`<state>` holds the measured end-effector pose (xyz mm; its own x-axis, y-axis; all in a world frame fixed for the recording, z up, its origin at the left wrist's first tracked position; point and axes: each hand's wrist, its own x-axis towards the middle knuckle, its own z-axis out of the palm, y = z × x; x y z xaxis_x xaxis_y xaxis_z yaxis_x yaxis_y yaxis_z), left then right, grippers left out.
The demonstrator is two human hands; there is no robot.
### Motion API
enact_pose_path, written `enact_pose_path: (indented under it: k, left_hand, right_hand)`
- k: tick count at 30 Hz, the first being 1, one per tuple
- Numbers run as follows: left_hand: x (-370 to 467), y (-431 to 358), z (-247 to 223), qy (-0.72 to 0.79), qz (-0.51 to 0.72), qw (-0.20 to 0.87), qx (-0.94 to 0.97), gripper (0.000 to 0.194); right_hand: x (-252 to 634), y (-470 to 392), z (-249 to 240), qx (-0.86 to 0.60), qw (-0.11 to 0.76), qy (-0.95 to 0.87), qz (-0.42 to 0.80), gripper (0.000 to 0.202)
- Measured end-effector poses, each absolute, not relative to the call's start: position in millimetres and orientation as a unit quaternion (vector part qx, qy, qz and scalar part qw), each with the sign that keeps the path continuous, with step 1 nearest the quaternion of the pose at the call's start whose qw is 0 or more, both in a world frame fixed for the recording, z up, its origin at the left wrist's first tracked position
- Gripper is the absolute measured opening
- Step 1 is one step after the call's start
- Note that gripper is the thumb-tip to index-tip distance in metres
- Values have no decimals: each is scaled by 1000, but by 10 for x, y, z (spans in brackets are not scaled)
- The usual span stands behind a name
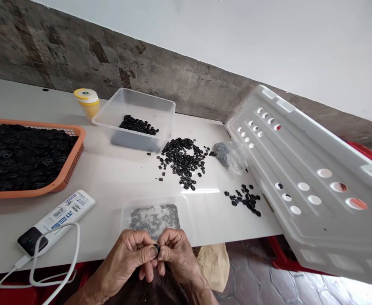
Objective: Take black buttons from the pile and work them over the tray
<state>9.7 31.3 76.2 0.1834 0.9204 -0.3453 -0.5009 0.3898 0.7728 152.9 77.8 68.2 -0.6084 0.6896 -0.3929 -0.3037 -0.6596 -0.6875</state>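
My left hand (135, 254) and my right hand (177, 254) meet at the table's near edge, both closed in a pinch on one small black part (156, 248). Fingertips cover most of that part, so its full shape is hidden. Just beyond my hands lies a shallow clear tray (188, 212) with many tiny grey metallic pieces (155, 216) in it. Farther off, a loose pile of small black oval parts with holes (186, 159) spreads over the white table. To the right sits a smaller cluster of black parts (247, 201).
An orange basket (74, 159) full of black parts stands at left. Behind are a clear bin (135, 101) holding black parts and a yellow cup (89, 103). A power bank (59, 220) with a white cable lies nearby. A plastic bag (233, 156) adjoins a leaning white panel (300, 156).
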Motion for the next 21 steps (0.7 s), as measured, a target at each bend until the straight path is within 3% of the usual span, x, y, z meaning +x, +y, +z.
enact_pose_path:
  k: [17, 21]
  left_hand:
    - [37, 360, 868, 422, 555, 679, 229, 37]
    - [44, 400, 817, 417, 561, 680, 221, 28]
  right_hand:
    - [1415, 843, 689, -324, 326, -291, 839, 33]
    - [1417, 846, 679, -332, 327, -315, 827, 32]
